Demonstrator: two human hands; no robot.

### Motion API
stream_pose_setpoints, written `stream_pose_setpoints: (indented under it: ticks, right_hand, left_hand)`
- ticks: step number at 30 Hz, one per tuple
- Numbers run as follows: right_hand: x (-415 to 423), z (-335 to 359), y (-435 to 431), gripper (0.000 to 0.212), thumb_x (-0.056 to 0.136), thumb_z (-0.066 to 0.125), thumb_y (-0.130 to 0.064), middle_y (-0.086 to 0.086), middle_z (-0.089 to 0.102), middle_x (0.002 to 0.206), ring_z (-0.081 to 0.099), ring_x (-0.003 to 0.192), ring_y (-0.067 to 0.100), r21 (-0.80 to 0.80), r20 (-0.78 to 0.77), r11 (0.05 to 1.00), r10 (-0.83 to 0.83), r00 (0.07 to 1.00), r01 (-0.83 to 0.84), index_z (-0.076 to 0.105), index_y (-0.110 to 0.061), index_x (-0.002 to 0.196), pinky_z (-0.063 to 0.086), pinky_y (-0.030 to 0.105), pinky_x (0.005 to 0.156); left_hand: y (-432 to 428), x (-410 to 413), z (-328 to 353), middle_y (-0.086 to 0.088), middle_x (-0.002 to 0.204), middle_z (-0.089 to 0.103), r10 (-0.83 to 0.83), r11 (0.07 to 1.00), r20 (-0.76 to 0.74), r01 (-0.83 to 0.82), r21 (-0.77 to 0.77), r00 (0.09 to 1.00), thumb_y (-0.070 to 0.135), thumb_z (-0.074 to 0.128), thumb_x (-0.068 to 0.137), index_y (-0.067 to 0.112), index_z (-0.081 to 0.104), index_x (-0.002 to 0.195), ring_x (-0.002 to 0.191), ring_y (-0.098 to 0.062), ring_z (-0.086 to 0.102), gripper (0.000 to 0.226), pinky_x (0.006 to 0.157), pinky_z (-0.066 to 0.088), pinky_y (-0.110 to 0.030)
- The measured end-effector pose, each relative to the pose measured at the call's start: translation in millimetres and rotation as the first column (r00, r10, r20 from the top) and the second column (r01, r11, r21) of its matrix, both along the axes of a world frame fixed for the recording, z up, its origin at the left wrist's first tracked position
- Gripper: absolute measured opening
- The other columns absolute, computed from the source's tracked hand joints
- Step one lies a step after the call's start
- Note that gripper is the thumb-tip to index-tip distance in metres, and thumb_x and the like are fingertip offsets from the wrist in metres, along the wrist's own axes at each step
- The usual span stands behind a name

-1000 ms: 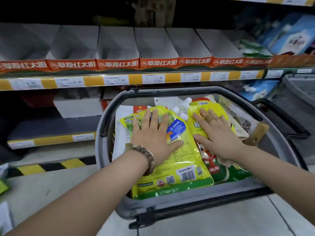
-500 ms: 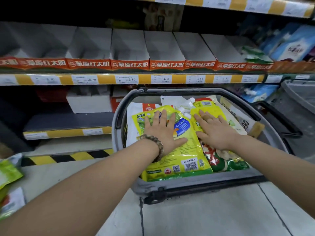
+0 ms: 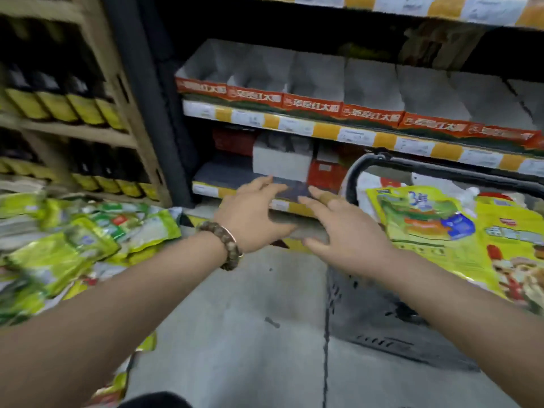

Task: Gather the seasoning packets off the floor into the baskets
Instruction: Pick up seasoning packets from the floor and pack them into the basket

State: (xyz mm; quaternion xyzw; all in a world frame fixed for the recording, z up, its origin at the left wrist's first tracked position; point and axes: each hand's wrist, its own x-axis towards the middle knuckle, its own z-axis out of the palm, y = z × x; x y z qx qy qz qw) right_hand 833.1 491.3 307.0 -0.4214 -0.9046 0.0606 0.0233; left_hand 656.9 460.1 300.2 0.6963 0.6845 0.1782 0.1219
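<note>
Grey cardboard display trays (image 3: 318, 81) with orange-red printed fronts stand in a row on the middle shelf, above a shelf edge strip (image 3: 325, 131) of yellow and white price labels. Below it sit a grey box (image 3: 281, 161) and, just beside it, a red box (image 3: 325, 175). At left, a wooden rack (image 3: 131, 113) carries dark bottles (image 3: 56, 103) with yellow labels. A dark upright post (image 3: 147, 98) separates the two units. The floor (image 3: 235, 334) is grey concrete.

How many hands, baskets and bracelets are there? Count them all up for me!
hands: 2 (left hand, right hand)
basket: 1
bracelet: 1
floor packets: too blurred to count
Total: 4
</note>
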Motion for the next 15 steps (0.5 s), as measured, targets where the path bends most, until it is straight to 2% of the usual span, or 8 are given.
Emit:
stream_pose_setpoints:
  ticks: [4,7,9,15]
  right_hand:
    - [-96.0,-28.8,-21.6,0.067,0.09,0.051,-0.043,0.001,0.021,0.156,0.027,0.14,0.021,-0.073,0.042,0.986,0.155,0.987,-0.152,0.023,-0.027,0.148,0.031,0.031,0.108]
    - [-160.3,-68.8,-40.2,0.064,0.089,0.052,-0.041,0.001,0.028,0.152,0.033,0.135,0.021,-0.165,0.046,0.96,0.235,0.971,-0.225,0.027,-0.025,0.146,0.031,0.029,0.105]
    - [-197.4,-102.2,-55.6,0.063,0.089,0.053,-0.04,0.0,0.03,0.151,0.035,0.134,0.021,-0.235,0.042,0.942,0.256,0.966,-0.24,0.029,-0.026,0.146,0.033,0.031,0.105]
    - [-278.8,-213.8,-108.0,0.06,0.089,0.057,-0.037,0.007,0.04,0.144,0.041,0.131,0.023,-0.454,0.07,0.863,0.284,0.956,-0.223,0.036,-0.021,0.143,0.038,0.033,0.103]
  left_hand:
    - [-72.0,-87.2,-39.8,0.004,0.151,0.029,0.215,0.973,0.011,-0.213,-0.093,0.977,0.05,0.066,0.077,0.029,0.037,0.141,0.136,-0.014,0.032,0.073,0.107,0.028,-0.026]
    - [-126.8,-141.5,-80.0,0.002,0.151,0.029,0.359,0.918,-0.009,-0.355,-0.175,0.933,0.052,0.065,0.077,0.028,0.036,0.141,0.136,-0.016,0.032,0.074,0.107,0.029,-0.027]
    - [-162.5,-170.1,-110.1,0.0,0.151,0.03,0.453,0.867,-0.003,-0.442,-0.229,0.891,0.056,0.063,0.074,0.028,0.037,0.141,0.136,-0.018,0.034,0.077,0.107,0.031,-0.029]
    - [-247.5,-220.4,-199.1,0.003,0.146,0.035,0.663,0.707,0.003,-0.625,-0.331,0.749,0.048,0.065,0.079,0.027,0.039,0.139,0.129,-0.02,0.041,0.069,0.099,0.037,-0.03]
